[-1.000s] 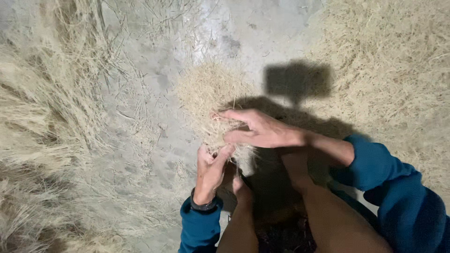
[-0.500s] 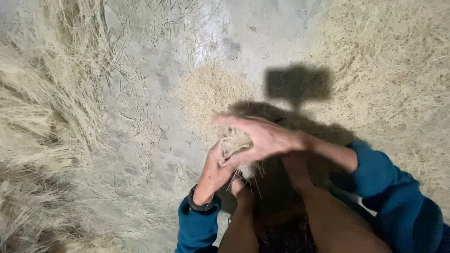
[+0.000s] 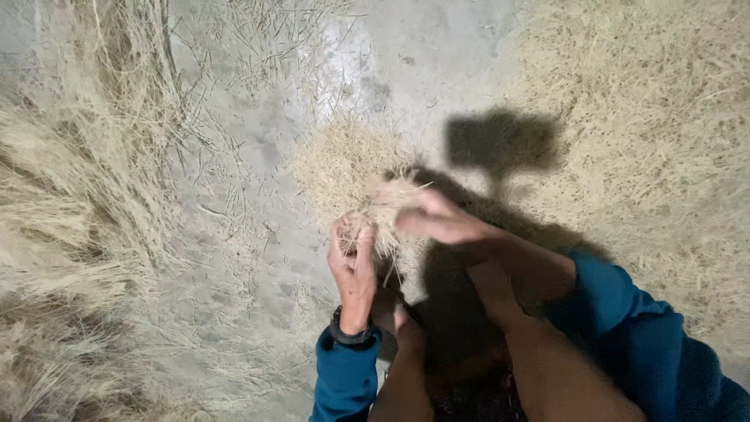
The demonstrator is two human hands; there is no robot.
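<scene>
Straw, dry and pale, is gripped as 1 small tuft (image 3: 383, 215) above the concrete floor (image 3: 258, 156). Left hand (image 3: 353, 270) fingers are closed around it; right hand (image 3: 437, 220) pinches its top. Tuft is judged light, brittle, best held mid-bundle.

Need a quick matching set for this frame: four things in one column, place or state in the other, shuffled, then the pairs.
Things:
1. left hand
2. right hand
3. small straw heap
4. long straw stalks

Places or states:
A. spread along the left side of the floor
B. on the bare floor just beyond the hands
C. black band at the wrist, fingers in a straw tuft
D. blurred, laid over the tuft from the right

Pairs: 1-C, 2-D, 3-B, 4-A
</scene>
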